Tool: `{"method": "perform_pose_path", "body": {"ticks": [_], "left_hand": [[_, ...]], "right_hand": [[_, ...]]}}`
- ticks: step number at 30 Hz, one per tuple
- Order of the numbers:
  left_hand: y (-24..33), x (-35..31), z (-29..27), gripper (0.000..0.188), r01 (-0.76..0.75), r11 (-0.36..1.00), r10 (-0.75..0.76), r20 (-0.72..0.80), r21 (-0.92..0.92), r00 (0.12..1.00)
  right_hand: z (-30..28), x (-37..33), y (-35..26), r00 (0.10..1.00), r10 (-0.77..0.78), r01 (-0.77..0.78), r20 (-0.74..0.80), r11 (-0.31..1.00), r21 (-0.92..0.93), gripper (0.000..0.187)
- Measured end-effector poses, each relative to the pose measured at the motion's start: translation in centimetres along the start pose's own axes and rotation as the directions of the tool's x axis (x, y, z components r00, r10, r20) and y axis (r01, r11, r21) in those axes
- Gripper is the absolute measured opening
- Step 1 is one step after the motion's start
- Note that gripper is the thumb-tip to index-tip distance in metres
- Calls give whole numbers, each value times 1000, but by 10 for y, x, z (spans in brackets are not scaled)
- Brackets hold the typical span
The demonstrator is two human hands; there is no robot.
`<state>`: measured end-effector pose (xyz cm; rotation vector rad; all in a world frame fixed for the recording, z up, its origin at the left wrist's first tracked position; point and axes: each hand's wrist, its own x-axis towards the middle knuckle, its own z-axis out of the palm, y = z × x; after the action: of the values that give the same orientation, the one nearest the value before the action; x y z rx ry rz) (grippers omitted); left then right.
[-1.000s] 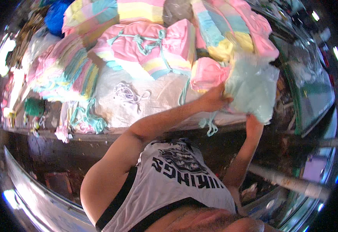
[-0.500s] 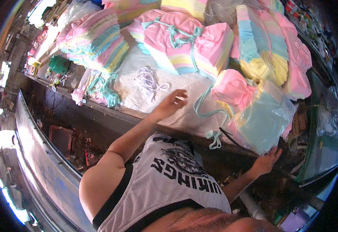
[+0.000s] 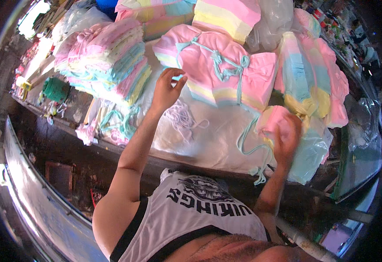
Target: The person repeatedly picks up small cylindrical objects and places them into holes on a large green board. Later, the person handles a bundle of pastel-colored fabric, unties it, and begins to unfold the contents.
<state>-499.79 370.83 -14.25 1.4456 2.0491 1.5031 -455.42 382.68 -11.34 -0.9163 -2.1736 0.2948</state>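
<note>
My left hand (image 3: 167, 91) is raised at the left end of a large pink cloth bundle (image 3: 221, 61), thumb and curled fingers apart with nothing seen between them. Aqua strips tie that bundle, and yellow, white and blue layers show along its side. Smeared by motion, my right hand (image 3: 287, 137) is over a small pink bundle (image 3: 270, 118); whether it grips the cloth cannot be told. Behind that hand lies a clear plastic bag (image 3: 313, 150) with pale cloth in it. A loose aqua strip (image 3: 245, 139) trails from the large bundle toward the table's front edge.
A tall stack of pastel cloths (image 3: 103, 61) stands at the left. White cords (image 3: 184, 120) lie tangled on the plastic-covered tabletop (image 3: 217, 150). More tied bundles (image 3: 302, 74) fill the right side. A green container (image 3: 54, 89) stands at far left, beyond aqua strips (image 3: 116, 120).
My left hand has moved up and left, from above the tabletop to the large bundle's end. My right hand has risen from below the plastic bag to the small pink bundle. The view has shifted.
</note>
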Motion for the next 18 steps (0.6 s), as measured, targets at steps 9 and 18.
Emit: {"method": "perform_pose_path", "body": {"ticks": [9,18], "left_hand": [[-58,165,50,37,-354,785,394,31,509,918],[-65,162,49,42,-282,923,275,63,263,959]], "right_hand": [[205,176,-56,977,134,-27,166,851,-525,55],[204,183,-40,961,193,-65,197,853,-517,41]]}}
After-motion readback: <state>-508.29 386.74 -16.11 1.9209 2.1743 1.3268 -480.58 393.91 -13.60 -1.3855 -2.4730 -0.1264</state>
